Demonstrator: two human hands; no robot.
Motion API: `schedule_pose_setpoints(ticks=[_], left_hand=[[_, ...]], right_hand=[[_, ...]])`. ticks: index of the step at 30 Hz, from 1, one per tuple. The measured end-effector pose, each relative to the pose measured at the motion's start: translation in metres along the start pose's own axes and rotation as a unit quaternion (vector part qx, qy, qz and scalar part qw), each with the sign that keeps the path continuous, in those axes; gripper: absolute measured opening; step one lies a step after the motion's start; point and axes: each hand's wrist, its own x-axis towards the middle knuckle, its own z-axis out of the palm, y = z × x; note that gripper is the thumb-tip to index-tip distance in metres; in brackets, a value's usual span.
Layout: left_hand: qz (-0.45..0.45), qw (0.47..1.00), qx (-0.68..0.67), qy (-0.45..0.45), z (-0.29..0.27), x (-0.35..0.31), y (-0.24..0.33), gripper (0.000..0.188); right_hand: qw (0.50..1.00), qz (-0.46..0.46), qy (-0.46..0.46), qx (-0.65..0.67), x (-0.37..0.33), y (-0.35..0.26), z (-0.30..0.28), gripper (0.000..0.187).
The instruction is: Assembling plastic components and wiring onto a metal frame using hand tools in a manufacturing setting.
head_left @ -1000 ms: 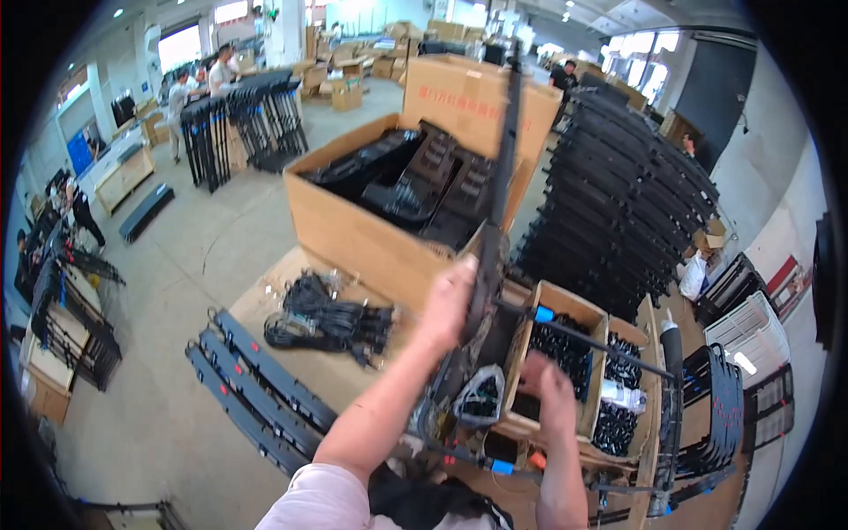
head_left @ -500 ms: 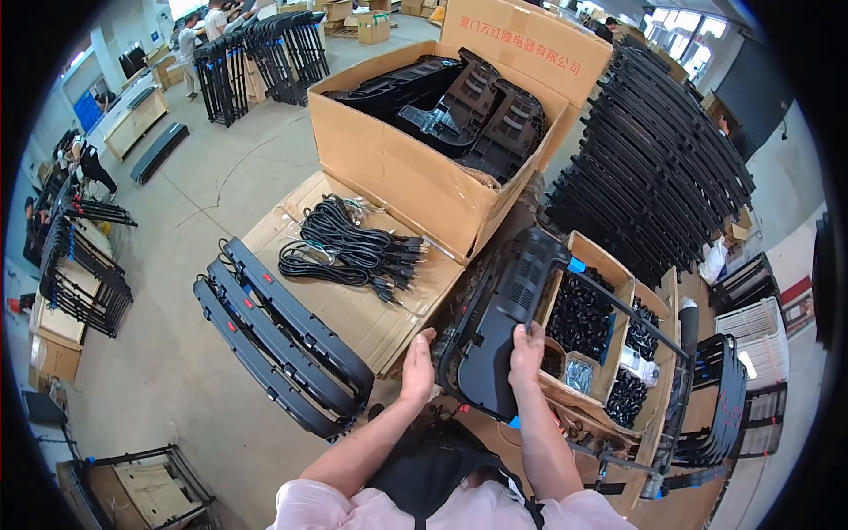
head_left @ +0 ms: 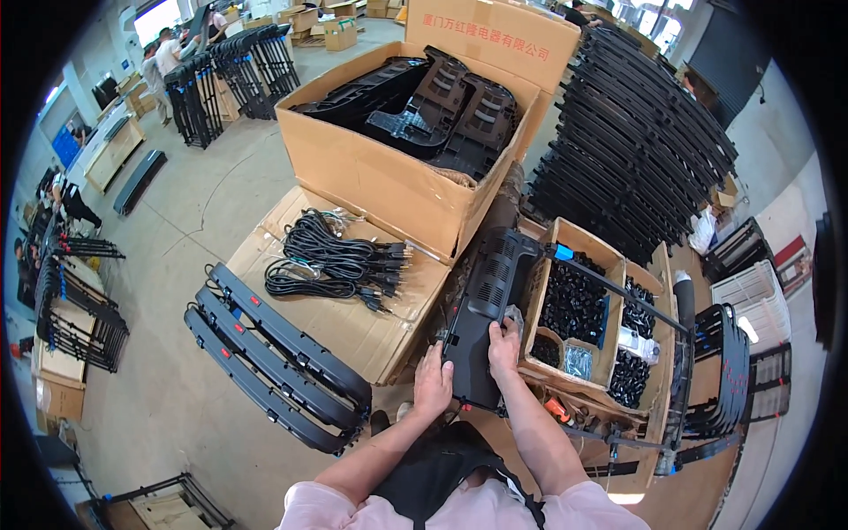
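A long black plastic housing (head_left: 474, 353), with a vented raised section at its far end, lies in front of me beside the parts bins. My left hand (head_left: 433, 380) is against its near left edge, fingers along the side and thumb toward the top. On the right edge my right hand (head_left: 504, 346) grips the housing, fingers partly hidden behind the rim. Left of it, bundled black power cords (head_left: 331, 256) with metal-pronged plugs rest on a cardboard sheet (head_left: 371, 344). Several curved black plastic bars (head_left: 274, 362) with small red marks stand side by side at the left.
A large open carton (head_left: 371, 177) of black molded shells stands beyond the cords. To the right, a divided wooden bin (head_left: 574, 375) holds small black parts and screws. Black frames (head_left: 627, 141) are stacked at the far right. People work at the far left.
My left hand has moved from beside the housing onto its left edge. The housing now shows less of its left side, and my right hand keeps its grip. The whole view has shifted slightly.
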Motion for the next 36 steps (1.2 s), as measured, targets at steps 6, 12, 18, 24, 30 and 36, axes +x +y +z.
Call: schedule_pose_setpoints(ticks=[6,12,18,24,30,36], left_hand=[[0.017,1.0,-0.025,-0.007,-0.002,0.001,-0.001,0.055],[0.009,0.995,-0.102,0.002,0.011,0.01,0.005,0.054],[0.186,0.979,-0.064,-0.049,-0.039,-0.035,0.1,0.007],[0.083,0.9,-0.018,-0.427,0.087,-0.109,0.059,0.021],[0.206,0.943,0.111,-0.235,0.211,-0.067,0.049,0.014],[0.166,0.941,0.209,-0.207,0.277,-0.03,0.016,0.03]], right_hand=[[1.0,-0.006,-0.009,0.004,0.006,0.013,-0.006,0.052],[0.995,0.013,-0.052,-0.083,0.039,0.036,-0.053,0.059],[0.988,0.065,-0.125,0.065,-0.018,-0.044,-0.211,0.045],[0.881,0.244,-0.401,0.053,-0.101,-0.015,-0.357,0.029],[0.884,0.406,-0.23,0.017,-0.128,0.144,-0.351,0.031],[0.837,0.432,-0.039,0.335,-0.049,0.243,-0.288,0.029]])
